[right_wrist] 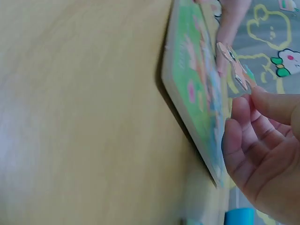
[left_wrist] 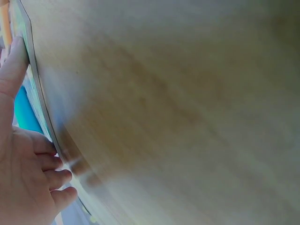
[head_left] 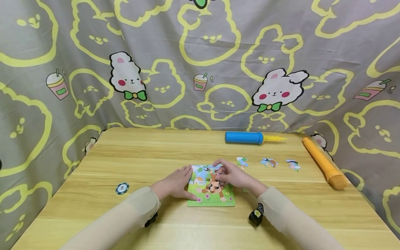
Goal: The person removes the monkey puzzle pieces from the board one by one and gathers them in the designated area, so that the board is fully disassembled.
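A square jigsaw puzzle board (head_left: 211, 204) with a monkey, a house and flowers lies on the table in front of me. My left hand (head_left: 173, 183) rests along its left side, thumb on the lower left corner and fingers at the upper left edge. Over the board's upper right part is my right hand (head_left: 233, 175). In the right wrist view, a puzzle piece (right_wrist: 238, 69) with tan and brown print is pinched between thumb and fingertips, tilted and raised off the board. The left wrist view shows the left fingers (left_wrist: 57, 179) against the board's edge.
Loose puzzle pieces lie to the right: one (head_left: 242, 161) near the right hand, two more (head_left: 269, 162) farther right, another (head_left: 245, 190) partly hidden under the forearm. A poker chip (head_left: 122, 188) lies left. Behind are a blue hand pump (head_left: 243, 137) and an orange roll (head_left: 325, 163).
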A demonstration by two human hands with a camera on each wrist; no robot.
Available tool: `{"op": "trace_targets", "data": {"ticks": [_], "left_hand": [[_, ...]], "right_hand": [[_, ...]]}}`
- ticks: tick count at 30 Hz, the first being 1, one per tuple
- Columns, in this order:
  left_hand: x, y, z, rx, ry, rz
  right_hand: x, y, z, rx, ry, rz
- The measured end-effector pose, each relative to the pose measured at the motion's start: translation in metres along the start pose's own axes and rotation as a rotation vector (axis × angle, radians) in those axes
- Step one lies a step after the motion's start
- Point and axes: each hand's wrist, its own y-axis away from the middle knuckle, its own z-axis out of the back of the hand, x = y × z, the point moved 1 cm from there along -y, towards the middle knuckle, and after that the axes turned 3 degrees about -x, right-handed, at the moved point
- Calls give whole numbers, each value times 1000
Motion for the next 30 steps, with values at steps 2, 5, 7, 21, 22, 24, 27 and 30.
{"op": "trace_targets", "data": {"ticks": [2,5,7,21,22,24,27,30], "left_hand": [[0,0,0,1,-5,0],[-1,0,0,1,-8,-2],[-1,0,0,0,-9,-4],[-1,0,1,5,-16,-2],[-1,0,1,5,-17,-2],[-1,0,0,6,-17,-1],[-2,1,1,6,-16,-1],[-2,1,2,6,-14,-2]], "right_hand": [[0,5,5,-18,-31,-21],[3,16,16,-53,-28,-26],[2,25,24,-80,-13,-32],[-31,99,96,-262,74,-106],[-35,104,100,-262,66,-116],[-43,113,109,-260,59,-143],[-56,124,118,-242,45,-171],[-65,131,125,-235,60,-185]]}}
